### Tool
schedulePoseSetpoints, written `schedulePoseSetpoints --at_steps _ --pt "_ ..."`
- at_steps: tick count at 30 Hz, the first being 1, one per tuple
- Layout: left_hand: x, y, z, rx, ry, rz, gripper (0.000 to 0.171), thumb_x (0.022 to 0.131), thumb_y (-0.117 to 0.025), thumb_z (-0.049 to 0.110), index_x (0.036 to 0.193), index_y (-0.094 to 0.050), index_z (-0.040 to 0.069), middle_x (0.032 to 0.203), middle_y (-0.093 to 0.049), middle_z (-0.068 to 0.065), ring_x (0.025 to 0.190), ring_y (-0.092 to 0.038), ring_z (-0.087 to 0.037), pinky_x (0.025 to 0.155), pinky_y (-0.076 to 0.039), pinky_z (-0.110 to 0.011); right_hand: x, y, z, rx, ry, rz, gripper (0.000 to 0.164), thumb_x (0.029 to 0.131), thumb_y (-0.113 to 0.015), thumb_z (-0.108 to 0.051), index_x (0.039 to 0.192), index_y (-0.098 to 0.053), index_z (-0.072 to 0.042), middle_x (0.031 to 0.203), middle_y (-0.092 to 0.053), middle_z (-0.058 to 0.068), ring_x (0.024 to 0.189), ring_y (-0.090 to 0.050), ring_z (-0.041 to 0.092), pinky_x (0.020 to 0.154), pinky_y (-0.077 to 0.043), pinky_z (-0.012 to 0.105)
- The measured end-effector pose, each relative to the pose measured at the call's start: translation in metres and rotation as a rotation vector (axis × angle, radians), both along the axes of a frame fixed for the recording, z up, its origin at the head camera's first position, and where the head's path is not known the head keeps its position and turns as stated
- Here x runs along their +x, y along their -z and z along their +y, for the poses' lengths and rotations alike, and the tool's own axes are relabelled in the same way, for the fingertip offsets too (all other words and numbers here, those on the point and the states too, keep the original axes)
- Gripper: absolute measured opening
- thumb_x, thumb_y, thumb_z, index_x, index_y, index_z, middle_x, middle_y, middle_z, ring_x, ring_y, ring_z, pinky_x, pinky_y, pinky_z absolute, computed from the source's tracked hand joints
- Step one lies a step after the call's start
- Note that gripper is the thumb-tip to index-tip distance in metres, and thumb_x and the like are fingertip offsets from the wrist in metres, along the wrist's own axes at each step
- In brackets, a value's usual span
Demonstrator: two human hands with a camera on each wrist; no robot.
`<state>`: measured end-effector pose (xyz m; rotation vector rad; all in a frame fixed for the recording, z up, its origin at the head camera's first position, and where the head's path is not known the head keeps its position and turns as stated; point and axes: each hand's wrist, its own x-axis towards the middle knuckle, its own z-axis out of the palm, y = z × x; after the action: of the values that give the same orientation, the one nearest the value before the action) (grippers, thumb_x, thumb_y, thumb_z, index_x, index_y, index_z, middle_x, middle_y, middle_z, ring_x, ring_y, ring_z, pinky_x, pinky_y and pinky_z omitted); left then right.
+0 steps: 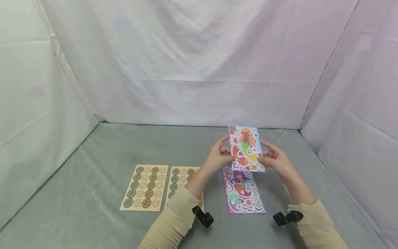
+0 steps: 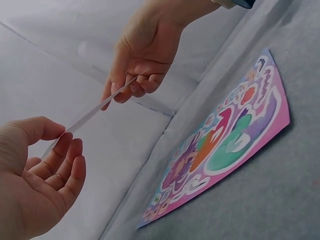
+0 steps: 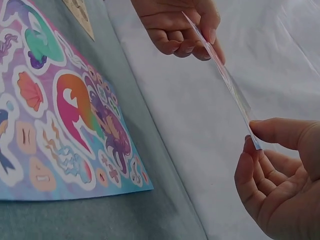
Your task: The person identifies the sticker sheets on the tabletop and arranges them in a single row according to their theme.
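A mermaid sticker sheet (image 1: 247, 148) is held up between both hands, its printed face turned toward the head camera. My left hand (image 1: 216, 155) pinches its left edge between thumb and fingers, and my right hand (image 1: 277, 160) pinches the right edge the same way. Both wrist views show the sheet nearly edge-on as a thin strip, off the table. Below it a second mermaid sticker sheet (image 1: 244, 193), pink and purple with a purple-haired figure, lies flat on the grey cloth; its top is hidden behind the raised sheet.
Left of the hands lie two cream sheets of round label stickers, an outer label sheet (image 1: 144, 188) and an inner label sheet (image 1: 178, 178) partly covered by the left forearm. White curtains (image 1: 192, 62) enclose the grey table (image 1: 102, 173) at the back and sides.
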<state>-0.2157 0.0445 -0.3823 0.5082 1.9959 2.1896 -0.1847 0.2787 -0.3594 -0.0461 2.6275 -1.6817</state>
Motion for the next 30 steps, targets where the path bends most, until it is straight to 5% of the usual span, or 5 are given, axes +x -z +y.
schedulePoseSetpoints --at_steps 6,30 --pt "0.005 0.004 0.007 -0.017 0.007 -0.024 0.083 0.074 -0.069 -0.012 0.146 -0.038 0.017 0.080 -0.061 -0.004 0.069 -0.061 -0.016 0.068 -0.055 -0.029 0.004 0.006 0.009 -0.002 0.009 -0.020 0.075 0.088 -0.070 -0.017 0.151 -0.028 -0.008 0.102 -0.061 0.013 0.083 -0.063 0.015 0.075 -0.052 0.029" --pt "0.018 0.020 0.025 -0.054 0.071 -0.043 0.079 0.074 -0.070 -0.011 0.144 -0.040 0.013 0.080 -0.062 -0.003 0.067 -0.062 -0.015 0.066 -0.056 -0.029 0.023 0.027 0.039 -0.023 -0.001 -0.088 0.081 0.087 -0.072 -0.022 0.151 -0.026 -0.007 0.108 -0.060 0.013 0.089 -0.063 0.014 0.075 -0.052 0.029"
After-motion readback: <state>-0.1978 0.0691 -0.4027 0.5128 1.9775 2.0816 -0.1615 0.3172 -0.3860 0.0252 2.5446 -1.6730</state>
